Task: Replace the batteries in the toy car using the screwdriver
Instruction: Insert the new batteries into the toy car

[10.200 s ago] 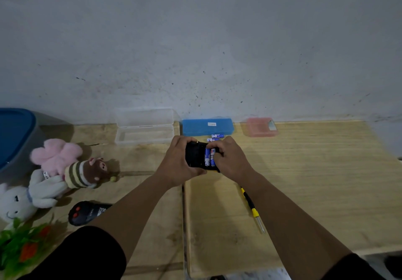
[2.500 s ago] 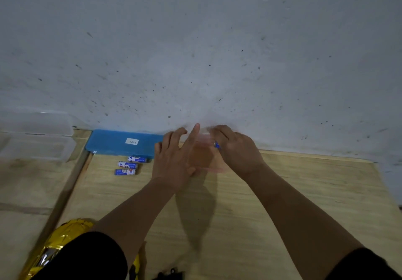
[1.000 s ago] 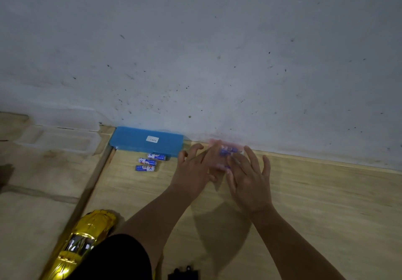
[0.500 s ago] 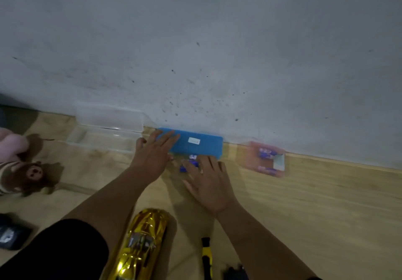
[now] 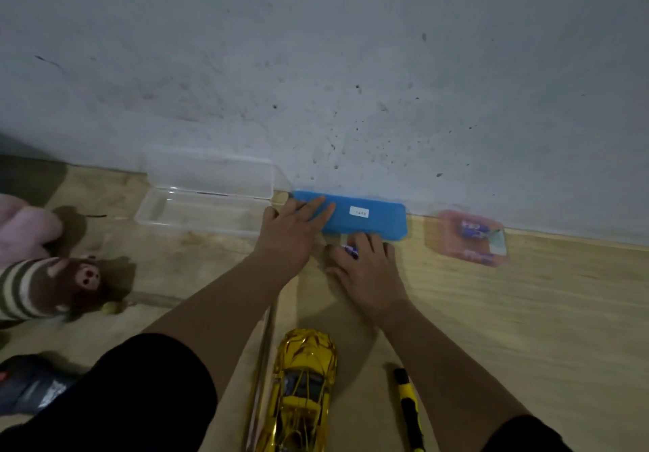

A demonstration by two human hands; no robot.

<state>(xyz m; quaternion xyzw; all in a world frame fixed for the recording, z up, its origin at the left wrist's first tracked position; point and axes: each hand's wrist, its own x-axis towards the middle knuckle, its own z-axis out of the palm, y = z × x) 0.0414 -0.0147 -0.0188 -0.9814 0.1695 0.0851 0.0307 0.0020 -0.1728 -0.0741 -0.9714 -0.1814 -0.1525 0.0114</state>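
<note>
Shiny gold toy car (image 5: pixel 303 392): on the pale wooden tabletop (image 5: pixel 526 328), near edge of view, between the person's two forearms. Long axis runs near to far, tilted slightly; which end is the nose cannot be told for sure (roof side up, so the underside is hidden).

Black-and-yellow screwdriver (image 5: pixel 407 406): flat on the wood just right of the car, roughly parallel to it, partly under the right forearm.

Right hand (image 5: pixel 368 272): palm down beyond the car, fingers curled over small blue-and-white batteries (image 5: pixel 351 250), one showing between the fingers.

Left hand (image 5: pixel 293 237): fingers straight and close together, tips resting on the left end of the flat blue plastic case (image 5: pixel 368 218), which lies along the grey wall (image 5: pixel 316 65).

Pink translucent box (image 5: pixel 467 239): right of the blue case, apart from it, more batteries inside.

Clear plastic box (image 5: pixel 207 202): left of the blue case, lid open against the wall.

Brown striped plush toy (image 5: pixel 52 286) and pink plush toy (image 5: pixel 24 226): far left edge.

Dark object (image 5: pixel 28 385), bottom left, kind unclear.
</note>
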